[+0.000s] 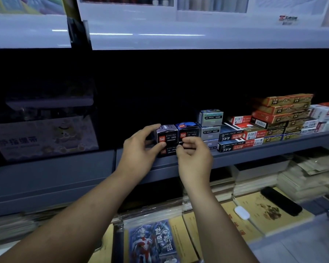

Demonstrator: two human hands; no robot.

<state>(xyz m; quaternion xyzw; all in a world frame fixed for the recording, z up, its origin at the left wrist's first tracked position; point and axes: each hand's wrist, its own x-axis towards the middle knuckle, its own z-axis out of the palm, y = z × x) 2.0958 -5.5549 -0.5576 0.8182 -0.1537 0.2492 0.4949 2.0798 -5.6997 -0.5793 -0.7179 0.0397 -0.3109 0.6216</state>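
Observation:
On a grey shelf [254,154] stand small black boxes with red labels. My left hand [139,149] grips the left black box [167,135], thumb below and fingers over its top left corner. My right hand [194,154] pinches the front of the neighbouring black box with a blue top [187,130]. Another black box [168,151] lies beneath them, partly hidden behind both hands.
Right of the black boxes are stacked grey boxes [210,124], flat black and red boxes [241,135] and orange boxes [283,109]. The shelf's left part is dark. Below lie books, a picture pack [152,242], a white device [241,212] and a black case [281,201].

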